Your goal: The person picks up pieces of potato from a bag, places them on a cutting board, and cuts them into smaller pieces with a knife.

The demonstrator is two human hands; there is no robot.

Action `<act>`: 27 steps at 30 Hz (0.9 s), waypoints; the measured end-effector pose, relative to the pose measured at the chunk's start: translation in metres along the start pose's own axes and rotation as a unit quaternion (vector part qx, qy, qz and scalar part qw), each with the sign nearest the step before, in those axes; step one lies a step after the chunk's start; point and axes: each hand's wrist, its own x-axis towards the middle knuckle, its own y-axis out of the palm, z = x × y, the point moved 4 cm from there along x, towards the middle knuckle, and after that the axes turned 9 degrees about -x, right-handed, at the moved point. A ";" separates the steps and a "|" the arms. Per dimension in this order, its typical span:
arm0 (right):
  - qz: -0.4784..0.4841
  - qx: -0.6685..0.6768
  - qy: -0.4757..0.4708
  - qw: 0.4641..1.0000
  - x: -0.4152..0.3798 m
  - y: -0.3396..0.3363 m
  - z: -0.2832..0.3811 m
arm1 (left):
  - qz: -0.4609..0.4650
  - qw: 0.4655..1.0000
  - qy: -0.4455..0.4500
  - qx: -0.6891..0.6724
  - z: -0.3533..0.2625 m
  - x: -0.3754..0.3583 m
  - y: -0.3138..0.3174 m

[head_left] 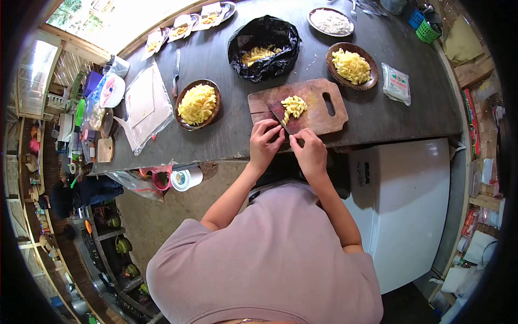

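Note:
On the wooden cutting board (324, 124) lies a small heap of cut yellow pieces (294, 106). My right hand (309, 150) is closed around the near end of a thin dark-bladed knife (279, 116), whose blade slants up and left across the board beside the heap. Just left of the blade, at the board's near edge, my left hand (264, 141) has its fingers curled together; anything between them is too small to make out. Brown bowls heaped with similar yellow pieces stand left (197, 105) and right (350, 67) of the board.
A black plastic bag (264, 47) with yellow pieces stands beyond the board. A plate of white powder (331, 22), a white packet (395, 84), another knife (176, 73) and plastic sheets (144, 105) lie around. A white appliance (410, 200) stands below right; another person (89, 195) is at left.

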 end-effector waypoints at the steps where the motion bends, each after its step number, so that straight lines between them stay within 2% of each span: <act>1: 0.002 0.001 -0.001 1.000 -0.003 -0.002 -0.001 | -0.001 1.000 -0.006 -0.011 0.001 -0.001 -0.001; 4: -0.019 0.038 0.005 0.999 -0.031 -0.019 -0.013 | -0.006 1.000 -0.002 -0.014 -0.001 -0.002 -0.001; 5: -0.002 0.051 0.034 0.998 -0.042 -0.027 -0.017 | -0.012 1.000 -0.007 -0.010 -0.001 -0.002 -0.002; 9: -0.007 0.042 0.037 0.998 -0.068 -0.039 -0.029 | 0.016 1.000 0.015 -0.012 -0.011 0.000 -0.005; 14: -0.036 0.052 0.042 0.997 -0.056 -0.038 -0.022 | 0.031 0.999 0.014 -0.011 -0.007 -0.002 -0.003; 27: -0.015 0.037 0.036 0.999 -0.061 -0.039 -0.020 | 0.025 0.999 0.016 -0.012 -0.008 -0.003 -0.004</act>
